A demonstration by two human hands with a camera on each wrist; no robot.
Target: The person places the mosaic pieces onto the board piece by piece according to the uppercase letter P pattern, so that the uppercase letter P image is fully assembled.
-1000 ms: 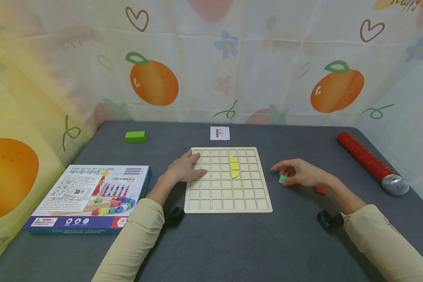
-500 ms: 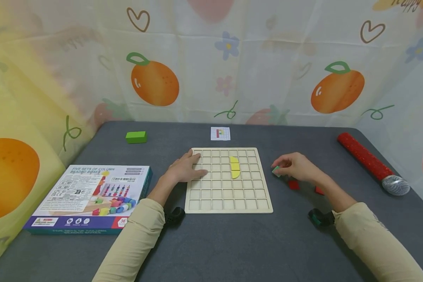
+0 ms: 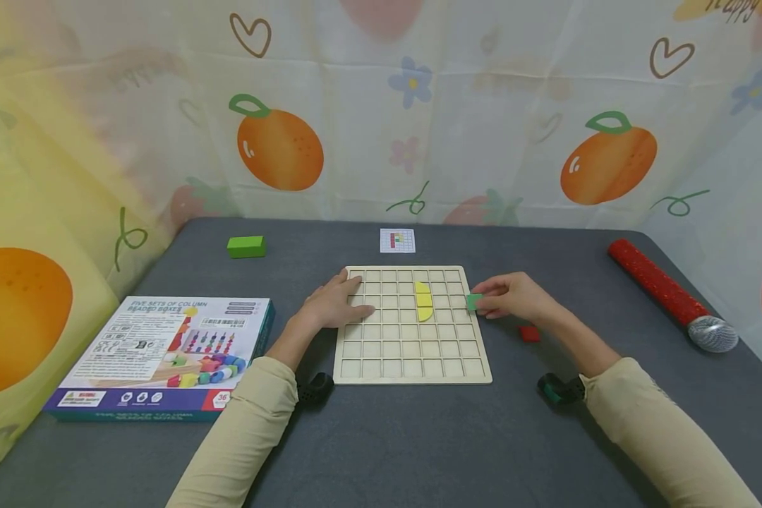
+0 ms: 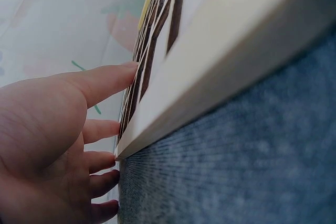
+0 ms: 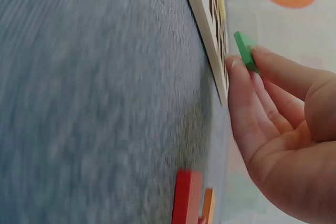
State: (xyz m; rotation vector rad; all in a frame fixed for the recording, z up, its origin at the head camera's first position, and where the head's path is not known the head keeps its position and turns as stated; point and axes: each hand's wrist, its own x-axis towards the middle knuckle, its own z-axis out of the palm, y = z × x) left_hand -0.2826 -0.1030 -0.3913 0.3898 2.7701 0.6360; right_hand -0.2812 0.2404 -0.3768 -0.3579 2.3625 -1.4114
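Observation:
A pale wooden grid board lies flat on the grey table, with a column of yellow pieces in its upper right part. My left hand rests on the board's left edge; in the left wrist view the thumb and fingers are stretched out along it. Between thumb and fingertips my right hand pinches a small green tile at the board's right edge. The right wrist view shows that green tile held up beside the board.
A red block lies below the right hand. At the right stands out a red microphone. A printed box is at the left, a green block behind it. A small pattern card lies beyond the board.
My right hand has lifted the green tile away from the red blocks and carried it left to the board's right edge. The left hand has stayed in place.

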